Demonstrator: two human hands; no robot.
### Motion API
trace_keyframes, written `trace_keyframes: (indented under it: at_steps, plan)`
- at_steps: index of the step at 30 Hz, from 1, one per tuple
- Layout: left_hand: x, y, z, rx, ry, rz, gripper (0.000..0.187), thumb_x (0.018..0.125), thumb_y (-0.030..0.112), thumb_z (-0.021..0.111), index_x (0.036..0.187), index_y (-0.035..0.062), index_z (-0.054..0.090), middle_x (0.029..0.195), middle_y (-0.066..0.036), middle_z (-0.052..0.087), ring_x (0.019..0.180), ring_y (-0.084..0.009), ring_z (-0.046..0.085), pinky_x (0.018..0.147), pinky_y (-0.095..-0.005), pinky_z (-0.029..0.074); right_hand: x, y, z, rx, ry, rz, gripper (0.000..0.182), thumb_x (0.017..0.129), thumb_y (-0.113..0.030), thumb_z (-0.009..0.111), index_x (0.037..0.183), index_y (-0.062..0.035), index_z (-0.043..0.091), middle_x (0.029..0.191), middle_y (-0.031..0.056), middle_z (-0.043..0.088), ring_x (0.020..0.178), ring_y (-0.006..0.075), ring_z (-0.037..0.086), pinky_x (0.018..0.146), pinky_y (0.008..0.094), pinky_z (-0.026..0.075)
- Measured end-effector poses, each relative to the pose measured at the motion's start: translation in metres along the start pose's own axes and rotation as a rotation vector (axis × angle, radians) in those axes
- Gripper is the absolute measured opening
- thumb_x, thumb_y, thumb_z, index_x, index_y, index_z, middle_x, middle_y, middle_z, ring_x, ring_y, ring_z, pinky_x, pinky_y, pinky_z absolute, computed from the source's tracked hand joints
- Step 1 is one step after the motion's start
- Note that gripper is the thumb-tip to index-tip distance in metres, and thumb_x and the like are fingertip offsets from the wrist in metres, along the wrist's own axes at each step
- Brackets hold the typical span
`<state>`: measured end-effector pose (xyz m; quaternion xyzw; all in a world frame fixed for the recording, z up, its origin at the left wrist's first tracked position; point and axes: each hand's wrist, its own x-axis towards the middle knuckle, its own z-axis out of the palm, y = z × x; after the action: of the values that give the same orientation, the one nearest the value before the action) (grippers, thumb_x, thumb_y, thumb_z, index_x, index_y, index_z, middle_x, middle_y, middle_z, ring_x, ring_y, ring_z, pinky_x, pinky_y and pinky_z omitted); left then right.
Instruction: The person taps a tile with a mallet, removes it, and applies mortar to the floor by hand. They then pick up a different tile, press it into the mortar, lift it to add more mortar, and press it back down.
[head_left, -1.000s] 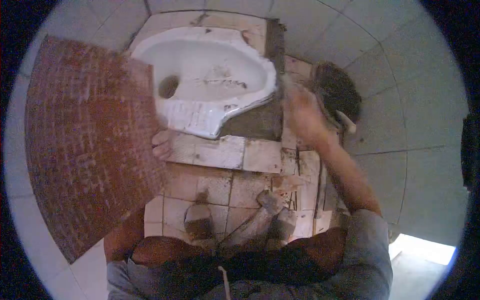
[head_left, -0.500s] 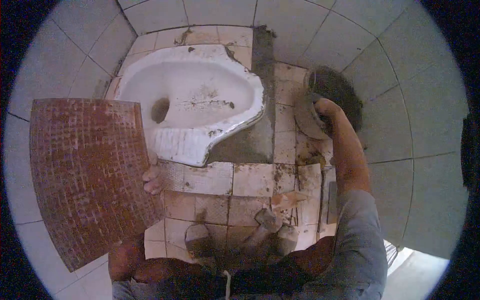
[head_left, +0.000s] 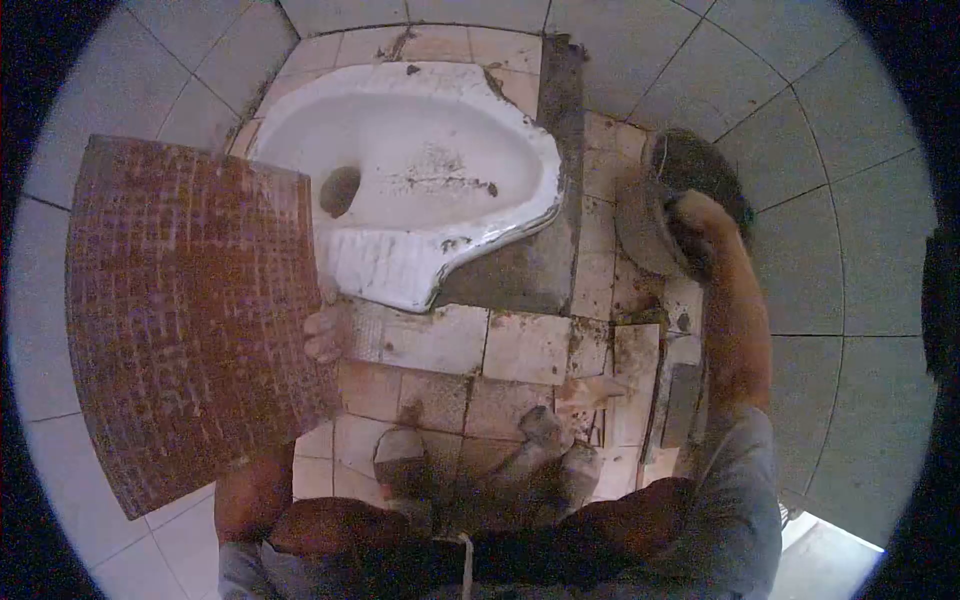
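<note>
My left hand (head_left: 322,335) grips the right edge of a large square tile (head_left: 190,320). The tile is raised on the left, its reddish-brown gridded back facing me, with pale residue over it. My right hand (head_left: 697,215) is at the mouth of a dark round bucket (head_left: 645,222) by the right wall. Its fingers are curled and partly hidden, and whatever they hold is too dark to make out. Between my hands lies a white squat toilet pan (head_left: 430,180), its rim chipped and dirty.
Grey mortar (head_left: 515,265) is exposed beside the pan. Dirty floor tiles (head_left: 430,395) lie in front, with a broken tile piece (head_left: 590,390) near my feet. A grey strip (head_left: 683,400) lies by my right forearm. Tiled walls (head_left: 780,260) close in the space.
The view has shifted, so the pan and bucket appear farther right. The tile in my left hand sits a little higher in view. My right hand has moved slightly at the bucket's mouth.
</note>
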<state>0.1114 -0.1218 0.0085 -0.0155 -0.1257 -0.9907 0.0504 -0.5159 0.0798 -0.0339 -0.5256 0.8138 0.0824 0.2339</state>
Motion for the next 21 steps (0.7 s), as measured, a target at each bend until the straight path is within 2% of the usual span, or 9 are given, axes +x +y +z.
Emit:
trace_keyframes:
  at_steps: [6, 8, 10, 12, 14, 15, 18, 19, 21]
  plan:
    - [0.008, 0.002, 0.021, -0.078, 0.071, -0.017, 0.059, 0.087, 0.048, 0.052, 0.127, 0.0062, 0.047, 0.088, -0.005, 0.049, 0.084, -0.0244, 0.050, 0.079, -0.0383, 0.042, -0.113, -0.128, -0.088, 0.878, 0.343, 0.123, 0.038, 0.083, -0.017, 0.053, 0.117, -0.0025, 0.060, 0.099, 0.0074, 0.065, 0.087, 0.0205, 0.060, 0.080, 0.0347, 0.047]
    - [0.017, 0.004, 0.025, -0.075, 0.039, -0.034, 0.059, 0.086, 0.049, 0.052, 0.126, 0.0063, 0.047, 0.087, -0.005, 0.048, 0.084, -0.0243, 0.050, 0.079, -0.0381, 0.042, -0.121, -0.171, -0.082, 0.884, 0.390, -0.083, 0.045, 0.084, -0.017, 0.053, 0.128, -0.0038, 0.054, 0.108, 0.0067, 0.063, 0.093, 0.0186, 0.058, 0.082, 0.0325, 0.047]
    - [0.022, 0.005, 0.021, 0.010, -0.058, -0.022, 0.057, 0.087, 0.049, 0.051, 0.126, 0.0068, 0.048, 0.088, -0.005, 0.049, 0.084, -0.0243, 0.050, 0.079, -0.0383, 0.042, -0.124, -0.213, -0.069, 0.752, 0.246, -0.377, 0.044, 0.086, -0.016, 0.055, 0.128, -0.0052, 0.054, 0.114, 0.0079, 0.061, 0.100, 0.0171, 0.057, 0.087, 0.0304, 0.045]
    - [0.021, 0.006, 0.008, 0.070, -0.120, 0.001, 0.055, 0.089, 0.048, 0.050, 0.125, 0.0071, 0.048, 0.089, -0.006, 0.050, 0.085, -0.0244, 0.050, 0.080, -0.0385, 0.042, -0.137, -0.268, -0.061, 0.833, -0.012, -0.384, 0.047, 0.085, -0.012, 0.056, 0.132, -0.0063, 0.051, 0.118, 0.0081, 0.059, 0.105, 0.0180, 0.056, 0.093, 0.0307, 0.044]
    - [0.019, 0.008, -0.001, -0.048, -0.173, -0.074, 0.054, 0.091, 0.046, 0.047, 0.127, 0.0069, 0.048, 0.092, -0.007, 0.052, 0.086, -0.0243, 0.051, 0.080, -0.0392, 0.043, -0.126, -0.300, -0.033, 0.766, -0.006, -0.725, 0.051, 0.086, -0.010, 0.053, 0.136, -0.0065, 0.045, 0.120, 0.0104, 0.060, 0.107, 0.0217, 0.057, 0.096, 0.0349, 0.044]
    - [0.013, 0.004, 0.010, -0.048, -0.173, -0.071, 0.054, 0.091, 0.046, 0.047, 0.127, 0.0069, 0.048, 0.092, -0.007, 0.052, 0.086, -0.0243, 0.051, 0.080, -0.0392, 0.043, -0.122, -0.314, -0.022, 0.764, -0.008, -0.727, 0.051, 0.086, -0.010, 0.053, 0.136, -0.0065, 0.045, 0.120, 0.0104, 0.060, 0.107, 0.0217, 0.057, 0.096, 0.0349, 0.044]
    - [0.012, -0.020, 0.017, 0.000, 0.110, 0.141, 0.057, 0.093, 0.046, 0.044, 0.131, 0.0032, 0.042, 0.091, -0.006, 0.051, 0.083, -0.0265, 0.054, 0.078, -0.0462, 0.046, -0.115, -0.340, -0.002, 0.611, -0.002, -0.813, 0.053, 0.087, -0.009, 0.048, 0.139, -0.0062, 0.039, 0.121, 0.0165, 0.060, 0.111, 0.0286, 0.058, 0.098, 0.0395, 0.043]
    - [0.025, -0.032, -0.028, -0.307, -0.313, 0.236, 0.056, 0.093, 0.045, 0.043, 0.131, 0.0031, 0.043, 0.091, -0.006, 0.052, 0.082, -0.0258, 0.054, 0.077, -0.0449, 0.046, -0.114, -0.346, 0.003, 0.565, 0.019, -0.832, 0.053, 0.088, -0.009, 0.048, 0.139, -0.0061, 0.038, 0.121, 0.0196, 0.059, 0.113, 0.0326, 0.057, 0.099, 0.0418, 0.043]
    - [0.022, -0.024, -0.046, -0.611, -0.741, 0.329, 0.055, 0.094, 0.045, 0.043, 0.130, 0.0029, 0.043, 0.090, -0.006, 0.052, 0.080, -0.0251, 0.054, 0.077, -0.0436, 0.046, -0.116, -0.353, 0.011, 0.516, 0.034, -0.852, 0.052, 0.088, -0.010, 0.047, 0.139, -0.0059, 0.037, 0.122, 0.0227, 0.058, 0.114, 0.0366, 0.055, 0.100, 0.0442, 0.042]
